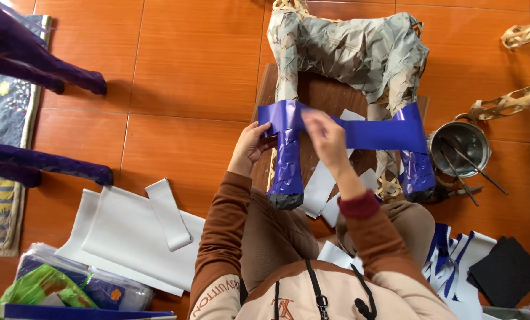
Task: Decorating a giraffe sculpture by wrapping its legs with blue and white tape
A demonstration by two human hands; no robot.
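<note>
A paper-covered animal figure (354, 50) stands on a dark wooden board (321, 95) before me, two of its legs wrapped in shiny blue paper. A long blue paper strip (377, 133) stretches between those legs. My left hand (250, 145) pinches the strip's left end against the near-left leg (287, 169). My right hand (326, 139) presses on the strip near its middle. The right end of the strip reaches the other blue leg (418, 169).
White paper sheets (128, 231) lie on the orange tile floor at my left, with plastic bags (69, 287) below them. A metal pot (460, 148) with sticks sits right. Woven bamboo frames (511, 101) and purple wrapped legs (39, 71) lie at the edges. A black sheet (506, 271) is lower right.
</note>
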